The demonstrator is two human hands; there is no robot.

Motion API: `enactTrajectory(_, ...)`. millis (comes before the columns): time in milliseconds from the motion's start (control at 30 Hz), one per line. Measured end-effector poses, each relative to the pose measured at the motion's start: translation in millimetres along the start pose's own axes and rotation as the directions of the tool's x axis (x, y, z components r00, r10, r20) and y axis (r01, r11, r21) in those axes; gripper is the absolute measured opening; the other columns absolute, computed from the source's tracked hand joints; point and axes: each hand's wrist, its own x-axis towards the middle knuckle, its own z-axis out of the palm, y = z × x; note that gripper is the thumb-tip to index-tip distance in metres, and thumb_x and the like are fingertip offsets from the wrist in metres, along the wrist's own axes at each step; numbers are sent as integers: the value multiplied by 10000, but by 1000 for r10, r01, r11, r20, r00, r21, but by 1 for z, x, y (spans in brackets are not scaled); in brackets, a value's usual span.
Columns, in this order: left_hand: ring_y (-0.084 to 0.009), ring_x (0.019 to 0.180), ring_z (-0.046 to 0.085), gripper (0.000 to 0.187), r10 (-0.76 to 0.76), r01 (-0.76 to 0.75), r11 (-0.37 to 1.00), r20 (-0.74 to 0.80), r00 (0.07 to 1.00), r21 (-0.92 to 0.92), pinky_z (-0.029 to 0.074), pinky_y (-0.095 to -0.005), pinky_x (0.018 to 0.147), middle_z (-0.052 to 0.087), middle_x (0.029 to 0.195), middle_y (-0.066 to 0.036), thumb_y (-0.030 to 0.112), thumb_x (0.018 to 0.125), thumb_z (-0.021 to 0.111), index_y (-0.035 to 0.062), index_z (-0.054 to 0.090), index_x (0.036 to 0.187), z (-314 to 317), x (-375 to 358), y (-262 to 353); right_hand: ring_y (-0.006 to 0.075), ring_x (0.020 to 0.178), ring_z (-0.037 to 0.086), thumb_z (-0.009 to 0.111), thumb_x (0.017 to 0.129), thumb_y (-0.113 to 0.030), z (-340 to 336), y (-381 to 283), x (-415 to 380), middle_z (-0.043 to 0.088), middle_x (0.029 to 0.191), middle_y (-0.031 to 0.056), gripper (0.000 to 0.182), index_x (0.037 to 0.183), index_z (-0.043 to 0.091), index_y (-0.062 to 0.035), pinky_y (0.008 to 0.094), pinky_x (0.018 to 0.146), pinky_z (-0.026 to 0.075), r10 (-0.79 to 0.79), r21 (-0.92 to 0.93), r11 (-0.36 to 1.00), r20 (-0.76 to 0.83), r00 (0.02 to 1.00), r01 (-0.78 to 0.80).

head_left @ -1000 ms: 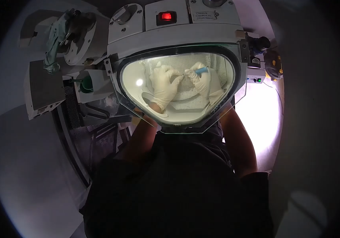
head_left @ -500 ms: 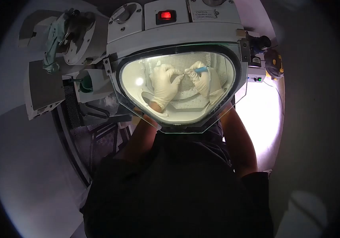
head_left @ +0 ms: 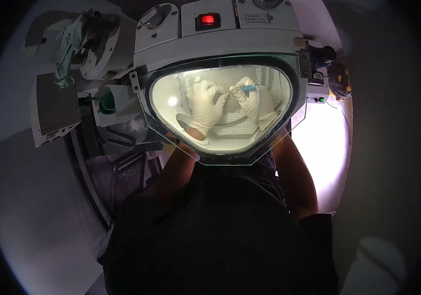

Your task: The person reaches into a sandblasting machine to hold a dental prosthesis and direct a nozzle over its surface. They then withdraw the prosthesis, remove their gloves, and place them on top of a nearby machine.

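Both hands wear pale gloves and show through the window of a lit cabinet point(head_left: 215, 40). My left hand point(head_left: 205, 105) is closed in a pinch, its fingertips at a tiny item too small to make out. Close to its right, my right hand point(head_left: 253, 102) is wrapped round a blue pen-like handpiece point(head_left: 248, 88), whose tip points left toward the left fingertips. A thin hose runs down from the handpiece along the right hand. Beneath the hands lies a white perforated grid point(head_left: 231, 129).
A red lit switch point(head_left: 207, 19) is on the cabinet top. To the left are a white container with a green scoop-like item point(head_left: 107, 104) and a grey box point(head_left: 58, 105). On the right stand a small unit with a green light point(head_left: 321, 99) and a yellow-black object point(head_left: 339, 81).
The right hand and handpiece have shifted and tilted slightly. My left hand stays pinched in nearly the same place. The camera view has moved a little.
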Motion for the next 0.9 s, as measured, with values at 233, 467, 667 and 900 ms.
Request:
enactTrajectory(233, -305, 989, 595, 169, 58, -60, 998, -42, 997, -26, 453, -459, 842, 633, 980, -52, 149, 751, 859, 136, 733, 862, -2, 2, 5, 327, 682, 703, 604, 1028, -549, 4, 5, 0, 698, 732, 118, 461, 999, 687, -96, 421, 605, 507, -35, 29, 999, -16, 999, 36)
enactTrajectory(467, -329, 978, 578, 210, 68, -70, 994, -36, 997, -83, 476, -444, 847, 616, 977, -96, 69, 745, 854, 84, 705, 892, -1, 3, 6, 343, 686, 705, 573, 1040, -556, 6, 7, 4, 698, 731, 114, 468, 1013, 689, -103, 432, 611, 514, -85, -88, 993, -26, 996, 82)
enactTrajectory(667, -312, 1041, 570, 194, 29, -32, 996, -37, 999, -78, 423, -460, 887, 617, 1022, -68, 143, 756, 857, 131, 726, 897, 6, -1, 0, 349, 737, 720, 537, 1058, -554, -1, -5, 8, 717, 800, 129, 463, 1036, 685, -116, 461, 643, 527, 10, -110, 994, 86, 996, -1)
enactTrajectory(900, -330, 1060, 555, 194, -6, 7, 992, 9, 1000, -129, 441, -469, 923, 613, 1032, -89, 112, 759, 853, 124, 716, 895, -3, 3, 7, 425, 790, 695, 580, 1060, -479, 1, -8, 13, 702, 821, 169, 408, 978, 640, -84, 489, 672, 519, 8, -126, 992, 23, 1000, -5)
